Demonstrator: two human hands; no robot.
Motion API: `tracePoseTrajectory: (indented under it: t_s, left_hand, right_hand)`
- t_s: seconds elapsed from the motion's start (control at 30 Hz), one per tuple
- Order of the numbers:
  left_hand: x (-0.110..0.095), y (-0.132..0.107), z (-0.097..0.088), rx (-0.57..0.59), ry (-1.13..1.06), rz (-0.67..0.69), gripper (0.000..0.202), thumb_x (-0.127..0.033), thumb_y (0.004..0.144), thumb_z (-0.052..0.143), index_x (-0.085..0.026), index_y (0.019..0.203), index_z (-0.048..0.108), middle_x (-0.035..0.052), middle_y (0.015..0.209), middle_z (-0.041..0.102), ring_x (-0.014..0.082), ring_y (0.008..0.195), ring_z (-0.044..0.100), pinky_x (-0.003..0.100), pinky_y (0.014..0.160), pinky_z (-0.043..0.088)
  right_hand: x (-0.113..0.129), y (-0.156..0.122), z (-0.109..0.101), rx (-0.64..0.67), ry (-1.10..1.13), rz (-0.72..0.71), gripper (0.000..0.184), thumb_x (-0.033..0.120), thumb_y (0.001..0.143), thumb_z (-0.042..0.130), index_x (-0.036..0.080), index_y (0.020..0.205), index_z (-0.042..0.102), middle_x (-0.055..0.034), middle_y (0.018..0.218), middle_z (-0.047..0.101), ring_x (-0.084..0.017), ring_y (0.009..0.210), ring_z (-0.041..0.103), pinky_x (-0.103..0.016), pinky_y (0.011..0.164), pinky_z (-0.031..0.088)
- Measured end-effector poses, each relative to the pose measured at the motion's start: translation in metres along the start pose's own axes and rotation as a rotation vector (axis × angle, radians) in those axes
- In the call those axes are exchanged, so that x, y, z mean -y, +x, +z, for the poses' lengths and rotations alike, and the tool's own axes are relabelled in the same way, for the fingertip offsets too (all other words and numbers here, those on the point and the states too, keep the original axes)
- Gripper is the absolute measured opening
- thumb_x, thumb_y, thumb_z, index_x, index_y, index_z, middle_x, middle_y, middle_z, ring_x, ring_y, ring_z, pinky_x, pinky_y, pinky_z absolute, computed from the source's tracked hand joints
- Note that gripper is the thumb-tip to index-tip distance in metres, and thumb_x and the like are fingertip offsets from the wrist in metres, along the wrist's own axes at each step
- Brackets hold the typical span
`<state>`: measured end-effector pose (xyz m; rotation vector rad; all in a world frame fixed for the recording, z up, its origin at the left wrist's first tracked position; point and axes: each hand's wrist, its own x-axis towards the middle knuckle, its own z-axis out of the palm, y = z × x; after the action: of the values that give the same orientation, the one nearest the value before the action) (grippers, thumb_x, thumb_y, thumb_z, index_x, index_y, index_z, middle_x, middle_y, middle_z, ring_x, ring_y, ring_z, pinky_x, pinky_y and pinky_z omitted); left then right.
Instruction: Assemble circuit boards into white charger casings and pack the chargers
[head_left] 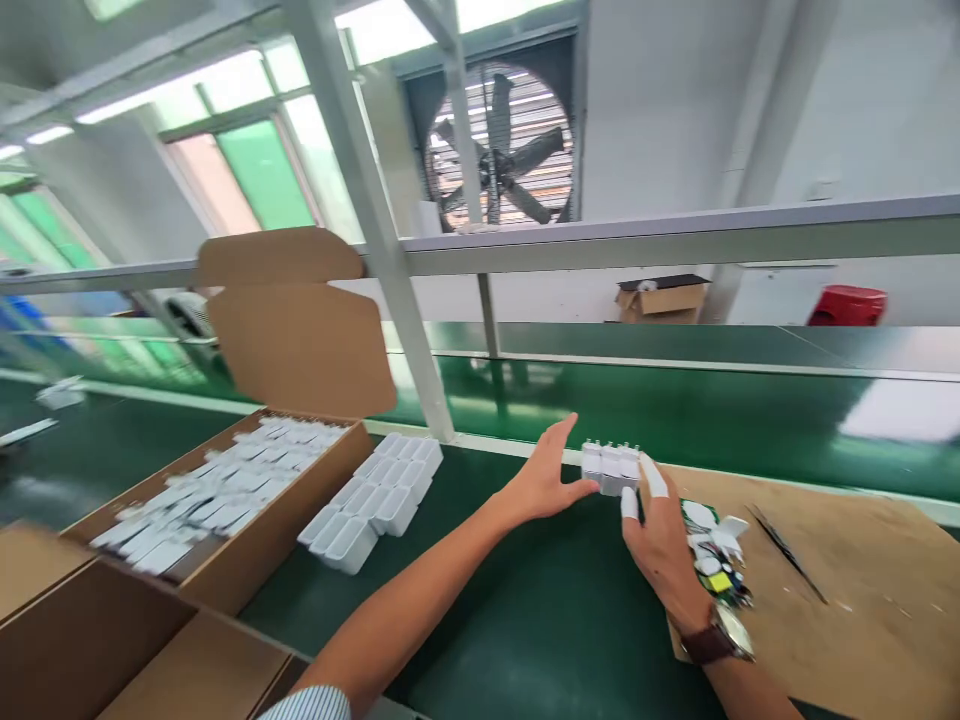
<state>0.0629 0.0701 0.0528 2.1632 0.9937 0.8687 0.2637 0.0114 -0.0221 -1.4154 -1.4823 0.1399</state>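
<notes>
A short row of small white charger plugs (611, 467) stands on the green bench. My left hand (546, 480) presses its thumb and fingers against the row's left end. My right hand (660, 540), with white finger cots on two fingertips and a watch at the wrist, holds the right end. Both hands squeeze the row between them. Just right of my right hand lie loose circuit boards and white parts (716, 560) on a brown cardboard sheet (847, 590).
A block of white plug housings (375, 500) lies to the left. Beside it is an open cardboard box (247, 540) full of white parts, flaps raised. A green conveyor belt (675, 400) runs behind a metal frame post (405, 330). Black tweezers (787, 550) rest on the cardboard.
</notes>
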Motion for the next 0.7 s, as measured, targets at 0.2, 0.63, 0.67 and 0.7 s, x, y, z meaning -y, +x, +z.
tracePoseTrajectory:
  t_s: [0.2,0.63,0.67,0.7]
  left_hand:
    - [-0.048,-0.100,-0.094,-0.167,0.293,-0.028,0.067,-0.044,0.094,0.068,-0.032,0.154,0.040,0.0073,0.163,0.038,0.0289,0.150,0.038,0.048,0.124,0.037]
    - [0.031,-0.281,-0.192,-0.162,0.800,-0.425,0.030,-0.049,0.085,0.076,-0.026,0.105,0.075,0.0129,0.153,0.051,0.0417,0.148,0.036,0.068,0.114,0.038]
    - [0.034,-0.283,-0.188,-0.167,0.800,-0.433,0.030,-0.049,0.085,0.076,-0.026,0.104,0.075,0.0137,0.153,0.050,0.0423,0.148,0.035,0.069,0.112,0.039]
    - [0.036,-0.283,-0.186,-0.165,0.797,-0.444,0.031,-0.050,0.085,0.075,-0.025,0.103,0.075,0.0144,0.153,0.050,0.0430,0.148,0.035,0.069,0.111,0.039]
  right_hand:
    - [0.025,-0.021,-0.001,0.118,-0.069,-0.353,0.050,0.029,0.099,0.047,0.021,0.148,0.045,-0.0180,0.139,0.060,-0.038,0.129,0.058,-0.060,0.105,0.051]
    - [0.032,-0.047,0.009,0.233,-0.018,-0.602,0.064,0.024,0.101,0.048,0.022,0.161,0.026,-0.0197,0.143,0.054,-0.038,0.129,0.058,-0.057,0.097,0.059]
    - [0.031,-0.048,0.009,0.236,-0.025,-0.609,0.064,0.025,0.101,0.047,0.021,0.161,0.026,-0.0200,0.142,0.054,-0.037,0.128,0.059,-0.056,0.097,0.059]
    - [0.030,-0.048,0.009,0.237,-0.033,-0.613,0.063,0.026,0.102,0.046,0.021,0.161,0.026,-0.0202,0.141,0.055,-0.037,0.128,0.059,-0.056,0.097,0.060]
